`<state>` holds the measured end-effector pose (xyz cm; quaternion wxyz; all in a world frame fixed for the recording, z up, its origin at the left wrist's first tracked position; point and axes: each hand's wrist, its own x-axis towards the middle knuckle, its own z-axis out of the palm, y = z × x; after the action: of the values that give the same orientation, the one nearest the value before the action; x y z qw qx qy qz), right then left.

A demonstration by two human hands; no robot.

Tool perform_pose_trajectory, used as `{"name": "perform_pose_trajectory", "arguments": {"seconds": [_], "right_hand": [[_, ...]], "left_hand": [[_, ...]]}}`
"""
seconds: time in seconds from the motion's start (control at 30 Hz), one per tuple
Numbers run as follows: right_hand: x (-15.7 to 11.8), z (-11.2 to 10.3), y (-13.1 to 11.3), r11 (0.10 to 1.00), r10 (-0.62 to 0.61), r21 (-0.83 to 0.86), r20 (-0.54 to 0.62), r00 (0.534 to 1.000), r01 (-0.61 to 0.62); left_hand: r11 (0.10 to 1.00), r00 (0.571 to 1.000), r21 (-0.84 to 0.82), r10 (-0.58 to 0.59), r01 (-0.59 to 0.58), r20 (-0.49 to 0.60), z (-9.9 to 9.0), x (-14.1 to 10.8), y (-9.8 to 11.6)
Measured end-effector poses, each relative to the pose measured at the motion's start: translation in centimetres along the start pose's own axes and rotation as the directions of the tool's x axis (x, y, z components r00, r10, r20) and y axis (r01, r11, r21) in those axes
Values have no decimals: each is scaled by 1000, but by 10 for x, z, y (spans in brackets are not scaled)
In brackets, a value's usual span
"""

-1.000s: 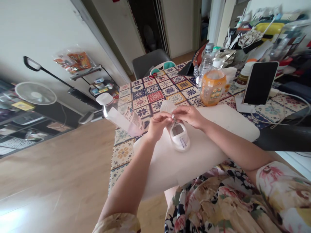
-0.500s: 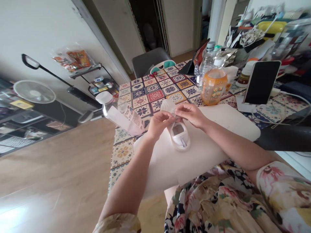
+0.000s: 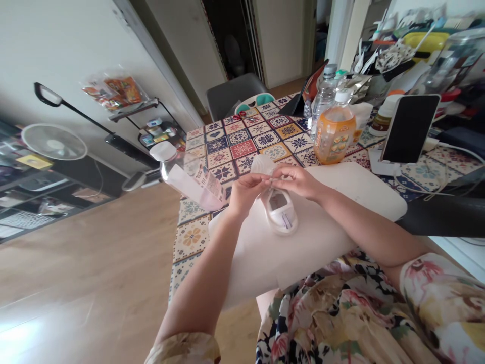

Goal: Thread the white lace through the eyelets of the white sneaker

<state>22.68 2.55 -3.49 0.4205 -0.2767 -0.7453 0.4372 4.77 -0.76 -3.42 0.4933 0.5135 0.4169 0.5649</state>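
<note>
A pale wall (image 3: pixel 64 40) is standing on the left. Bright light (image 3: pixel 15 336) is shining on the light brown floor (image 3: pixel 94 263). A gray chair (image 3: pixel 225 97) is sitting behind the patterned worktop (image 3: pixel 265 139). A dark doorway (image 3: pixel 225 30) is showing at the back.

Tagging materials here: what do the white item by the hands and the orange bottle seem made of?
White item: smooth, matte-looking, with rounded edges; perhaps plastic, though fabric isn't ruled out. Orange bottle: likely glossy plastic, translucent at its shoulder.

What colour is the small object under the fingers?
The object is white, grey in its middle; best view: head.
</note>
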Motion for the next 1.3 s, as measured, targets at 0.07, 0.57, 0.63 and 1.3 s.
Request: {"name": "perform_pose_trajectory", "arguments": {"seconds": [0.07, 0.57, 0.63, 1.3], "right_hand": [[0, 0, 0, 993, 80, 79, 68, 994, -85], [-3, -3, -6, 826, -507, -281, 11, 862, 489], [-3, -8, -9, 863, -471, -161, 89, 878, 479], [-5, -15, -15, 953, -301, 51, 302, 905, 300]], "left_hand": [[1000, 1000, -5, -5, 5, -2, 0, 1, 0], [995, 997, -50, -80, 81, 12, -5, 5, -7], [996, 997, -55, -69, 67, -36, -6, 7, -9], [998, 989, -27, 58, -62, -136, -4, 13, -21]]}}
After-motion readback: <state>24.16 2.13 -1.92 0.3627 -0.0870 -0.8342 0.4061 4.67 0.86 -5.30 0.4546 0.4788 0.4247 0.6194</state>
